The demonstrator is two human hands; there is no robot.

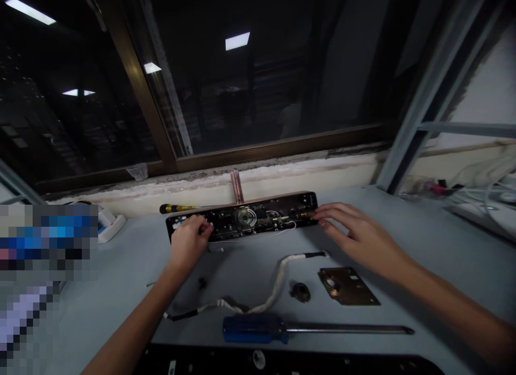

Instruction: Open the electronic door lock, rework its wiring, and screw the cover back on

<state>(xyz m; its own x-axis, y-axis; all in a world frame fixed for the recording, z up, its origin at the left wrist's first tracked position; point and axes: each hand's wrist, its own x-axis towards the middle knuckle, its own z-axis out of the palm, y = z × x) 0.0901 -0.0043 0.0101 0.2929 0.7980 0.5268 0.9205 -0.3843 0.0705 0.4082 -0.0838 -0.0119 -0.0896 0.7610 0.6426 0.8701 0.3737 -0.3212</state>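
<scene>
A long black housing (226, 224) lies at the back of the table with its inner side up, showing a round part, white wires and small fittings. My left hand (190, 238) is over its left end, thumb and fingers pinched together; whatever is between the fingertips is too small to make out. At the other end, my right hand (350, 227) holds the housing's edge between thumb and fingers, beside a small brass-coloured piece (308, 215). A wrapped cable (278, 281) with black ends lies in front of the housing.
Nearer me are a blue-handled screwdriver (258, 329), a brownish metal plate (349, 286), a small round dark part (300, 292) and a long black panel (217, 361). A yellow-and-black screwdriver (175, 208) and a copper-coloured cylinder (237, 187) are behind the housing. A metal frame post (407, 133) stands right.
</scene>
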